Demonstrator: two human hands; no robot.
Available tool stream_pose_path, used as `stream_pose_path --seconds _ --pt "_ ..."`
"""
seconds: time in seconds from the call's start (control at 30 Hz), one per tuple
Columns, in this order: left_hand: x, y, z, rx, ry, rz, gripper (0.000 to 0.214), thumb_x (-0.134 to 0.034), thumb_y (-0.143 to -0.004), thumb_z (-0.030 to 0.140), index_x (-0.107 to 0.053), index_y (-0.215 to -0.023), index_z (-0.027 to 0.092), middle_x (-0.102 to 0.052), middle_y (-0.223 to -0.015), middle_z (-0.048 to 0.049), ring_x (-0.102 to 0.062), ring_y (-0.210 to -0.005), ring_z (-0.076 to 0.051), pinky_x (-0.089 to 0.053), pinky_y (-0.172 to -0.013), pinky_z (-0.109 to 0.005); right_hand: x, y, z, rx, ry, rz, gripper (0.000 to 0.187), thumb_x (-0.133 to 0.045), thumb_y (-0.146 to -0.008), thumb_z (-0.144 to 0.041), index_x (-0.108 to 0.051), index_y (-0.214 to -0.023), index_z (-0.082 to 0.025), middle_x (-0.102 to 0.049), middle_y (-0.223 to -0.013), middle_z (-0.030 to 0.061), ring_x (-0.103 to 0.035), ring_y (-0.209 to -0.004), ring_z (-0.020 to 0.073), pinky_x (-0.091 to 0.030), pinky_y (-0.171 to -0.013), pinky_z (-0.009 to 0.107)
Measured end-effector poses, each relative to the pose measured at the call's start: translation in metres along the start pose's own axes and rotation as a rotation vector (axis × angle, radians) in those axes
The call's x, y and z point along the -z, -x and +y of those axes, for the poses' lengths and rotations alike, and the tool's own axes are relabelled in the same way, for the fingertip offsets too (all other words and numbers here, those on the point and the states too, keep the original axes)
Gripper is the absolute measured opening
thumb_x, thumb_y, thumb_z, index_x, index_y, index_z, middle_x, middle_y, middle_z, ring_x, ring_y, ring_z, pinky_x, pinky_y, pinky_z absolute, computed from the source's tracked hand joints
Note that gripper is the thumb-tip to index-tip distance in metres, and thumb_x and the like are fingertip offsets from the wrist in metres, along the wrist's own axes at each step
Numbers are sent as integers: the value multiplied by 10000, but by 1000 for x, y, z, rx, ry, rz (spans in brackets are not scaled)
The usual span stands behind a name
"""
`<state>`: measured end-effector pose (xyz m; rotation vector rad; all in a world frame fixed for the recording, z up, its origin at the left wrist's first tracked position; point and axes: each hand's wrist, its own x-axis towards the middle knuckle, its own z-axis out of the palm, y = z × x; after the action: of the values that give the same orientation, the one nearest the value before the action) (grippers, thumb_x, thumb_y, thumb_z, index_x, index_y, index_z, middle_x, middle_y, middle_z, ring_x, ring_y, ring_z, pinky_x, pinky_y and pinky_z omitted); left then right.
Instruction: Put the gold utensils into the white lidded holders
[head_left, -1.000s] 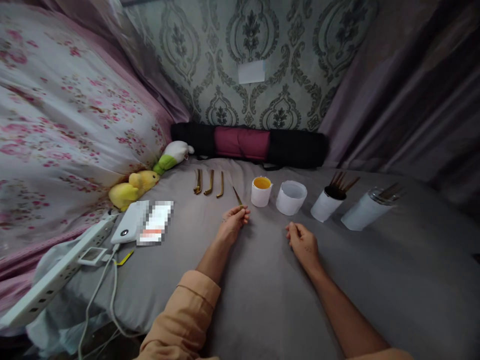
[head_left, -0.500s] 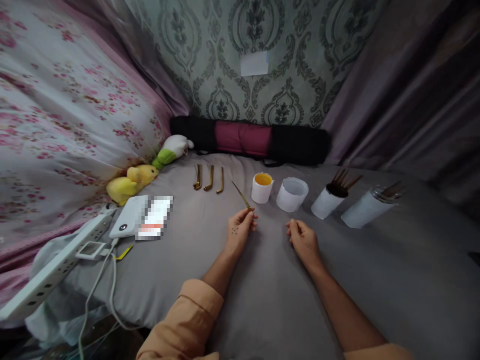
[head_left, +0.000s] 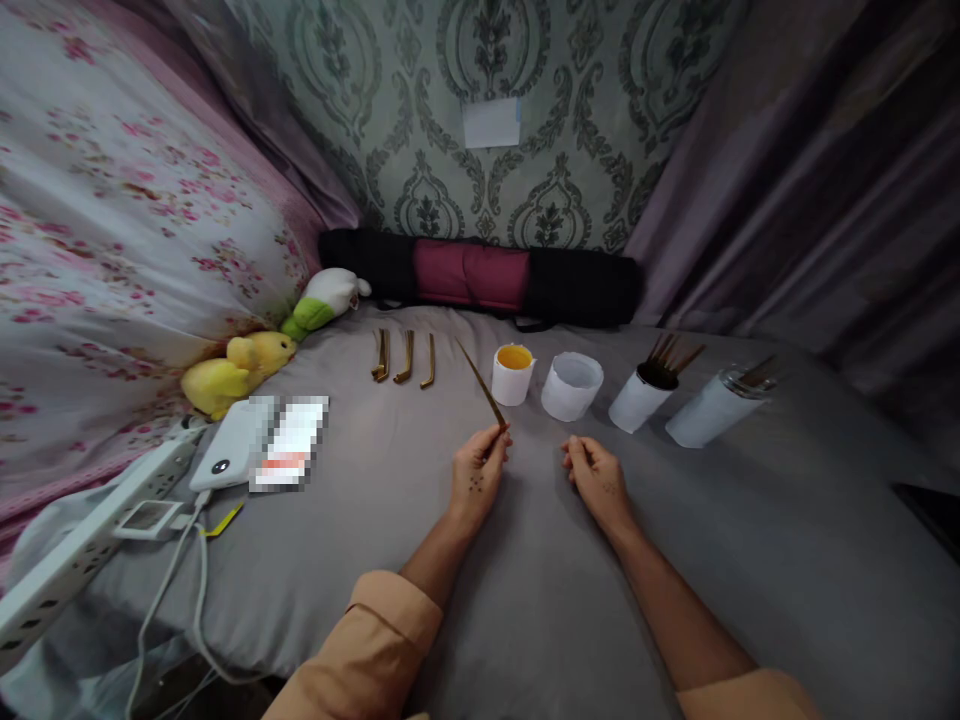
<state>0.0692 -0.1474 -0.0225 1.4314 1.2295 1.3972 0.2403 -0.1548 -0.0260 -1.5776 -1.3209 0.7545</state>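
Observation:
My left hand point(head_left: 476, 478) is closed, pinching the lower end of a thin, tapering golden-brown strip point(head_left: 481, 387) that points up and away to the left. My right hand point(head_left: 596, 478) rests to the right with its fingers curled together; whatever may be in them is hidden. Just beyond the hands stand a white-wrapped cup with a yellow inside point(head_left: 513, 388) and a wider whitish cup point(head_left: 571, 398). Left of the strip, similar golden-brown pieces with bent ends point(head_left: 405, 358) lie in separate small groups on the grey sheet point(head_left: 540, 600).
Toward the right are a white-wrapped container point(head_left: 634, 408) with brown sticks and a glass jar point(head_left: 705, 415) with more sticks. Leftward lie a white power bank point(head_left: 232, 445), a power strip point(head_left: 90, 540), cables and plush toys point(head_left: 240, 372). A black-and-maroon roll point(head_left: 472, 273) lies along the wall.
The view has shifted slightly, moving most things leftward. The strip in my left hand now shows more of its length and stands a little steeper. My right hand stays curled.

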Motion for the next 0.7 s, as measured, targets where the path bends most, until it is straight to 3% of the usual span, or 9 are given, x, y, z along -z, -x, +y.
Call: stream_pose_path --seconds 0.27,0.7 --pt "2 2 6 -252 -243 -82 270 -431 -842 260 -605 -1034 184 -597 -790 -52 -546 -716 -126 -437 -679 -251 1 0 -1 11 -31 -10 394 -408 -784 -508 -589 -776 -158 -532 -585 12 -465 -456 104 -355 -444 221" --pt "1 6 -4 -416 -422 -126 278 -400 -854 207 -580 -1066 205 -602 -905 -64 -549 -826 -127 -429 -748 -244 3 4 -8 -37 -119 11 388 -447 -760 -500 -593 -841 -149 -536 -603 16 -470 -457 96 -360 -402 201"
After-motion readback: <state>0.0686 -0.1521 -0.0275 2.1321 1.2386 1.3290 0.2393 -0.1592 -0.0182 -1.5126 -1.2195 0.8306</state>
